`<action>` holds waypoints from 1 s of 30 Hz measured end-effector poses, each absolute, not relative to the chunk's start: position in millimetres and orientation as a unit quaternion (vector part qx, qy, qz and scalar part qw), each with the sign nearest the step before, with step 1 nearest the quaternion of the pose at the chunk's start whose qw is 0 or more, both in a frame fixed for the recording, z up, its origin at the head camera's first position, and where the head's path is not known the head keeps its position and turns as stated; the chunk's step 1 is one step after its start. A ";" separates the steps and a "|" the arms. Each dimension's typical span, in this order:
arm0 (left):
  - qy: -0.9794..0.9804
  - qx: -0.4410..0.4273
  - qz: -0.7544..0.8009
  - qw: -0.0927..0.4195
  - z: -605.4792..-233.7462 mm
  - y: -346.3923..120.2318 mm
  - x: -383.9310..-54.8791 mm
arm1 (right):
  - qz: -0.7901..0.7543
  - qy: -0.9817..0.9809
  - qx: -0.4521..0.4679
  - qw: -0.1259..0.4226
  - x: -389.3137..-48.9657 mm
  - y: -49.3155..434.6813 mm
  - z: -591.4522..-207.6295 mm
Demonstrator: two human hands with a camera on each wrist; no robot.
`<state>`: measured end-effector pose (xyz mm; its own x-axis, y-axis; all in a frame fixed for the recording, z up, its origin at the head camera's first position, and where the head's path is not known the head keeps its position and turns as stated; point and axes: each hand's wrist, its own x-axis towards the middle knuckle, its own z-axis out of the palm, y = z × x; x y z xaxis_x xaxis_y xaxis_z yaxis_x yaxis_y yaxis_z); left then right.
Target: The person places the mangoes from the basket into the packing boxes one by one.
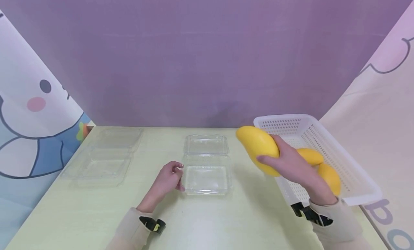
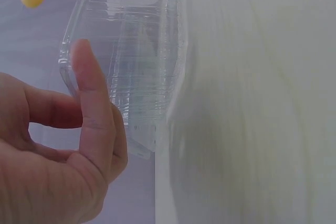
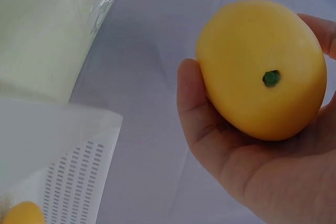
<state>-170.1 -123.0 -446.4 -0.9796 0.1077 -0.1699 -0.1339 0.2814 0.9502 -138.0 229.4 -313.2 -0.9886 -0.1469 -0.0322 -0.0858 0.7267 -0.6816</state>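
Mango lifted in the right hand, left hand at the clear container

At the right of my head view I have a white basket (image 1: 343,156) with slotted walls, and in it I can make out two yellow mangoes, one (image 1: 311,156) behind the other (image 1: 330,178), partly covered by my right arm. Near the centre of the frame a clear container (image 1: 207,178) lies unfolded, its lid half toward the back, and the pale tabletop (image 1: 200,221) shows through it. More clear plastic packaging (image 1: 100,167) sits at the left of the frame, its outlines too faint for me to count the pieces.

The held mango (image 1: 258,147) is right of centre, raised, overlapping the basket's left rim from where I look. It is smooth, plump and deep yellow, tapering toward the upper left; the right wrist view shows me a small green stem mark on its rounded end.

My right hand (image 1: 292,165) grips it, thumb and fingers on opposite sides. My left hand (image 1: 168,180) has loosely bent fingers at the clear container's left edge; whether they touch it I cannot tell.
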 end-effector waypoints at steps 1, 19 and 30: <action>0.794 -0.009 0.600 0.101 -446.4 -123.0 -169.9 | -0.367 0.927 -0.064 0.041 -138.4 227.9 -313.2; 0.792 -0.009 0.603 0.099 -447.0 -122.1 -169.9 | -0.402 0.912 -0.072 0.044 -140.1 210.9 -327.9; 0.794 -0.005 0.600 0.099 -449.3 -122.3 -171.2 | -0.446 0.890 -0.083 0.042 -141.9 202.6 -344.0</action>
